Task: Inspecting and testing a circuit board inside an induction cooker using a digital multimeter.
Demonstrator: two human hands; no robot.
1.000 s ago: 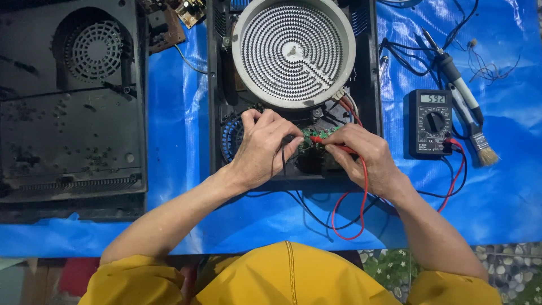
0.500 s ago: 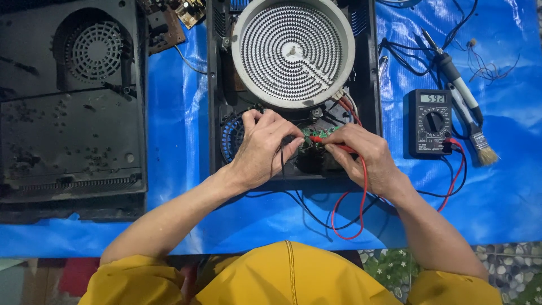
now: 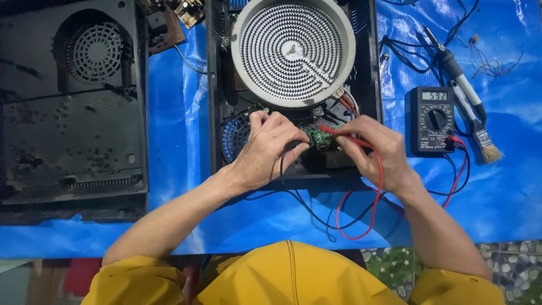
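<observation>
An opened black cooker housing [image 3: 214, 85] lies on a blue tarp, with a round white coil heating element [image 3: 293, 52] in its upper half. Below the coil sits a small green circuit board [image 3: 316, 137]. My left hand [image 3: 271, 148] grips a black probe whose black lead trails off beneath the hand, its tip at the board's left side. My right hand [image 3: 375, 149] pinches a red probe [image 3: 344, 135] against the board's right side. The red lead [image 3: 377, 186] loops down and back to a black digital multimeter [image 3: 432, 120].
A detached black bottom cover [image 3: 70, 113] with a fan grille lies at the left. A soldering iron [image 3: 457, 73] and a paintbrush [image 3: 483, 141] lie right of the multimeter. Loose wires [image 3: 497, 62] sit at top right. A brown circuit board [image 3: 169, 28] lies at the top.
</observation>
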